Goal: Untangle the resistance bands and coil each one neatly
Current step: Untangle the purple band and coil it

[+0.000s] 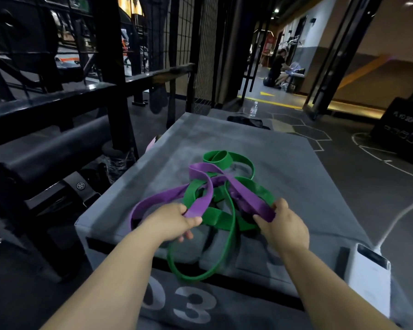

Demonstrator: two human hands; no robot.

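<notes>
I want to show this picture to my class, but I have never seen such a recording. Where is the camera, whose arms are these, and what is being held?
There is no machine here. One wide-angle camera sits on a person's head and looks down at their own bare arms. The left hand and right hand each grip the purple band, which is tangled with a green band lying on a grey padded box. A white device with a cable lies near the box's right edge. Nothing is coiled yet.
</notes>
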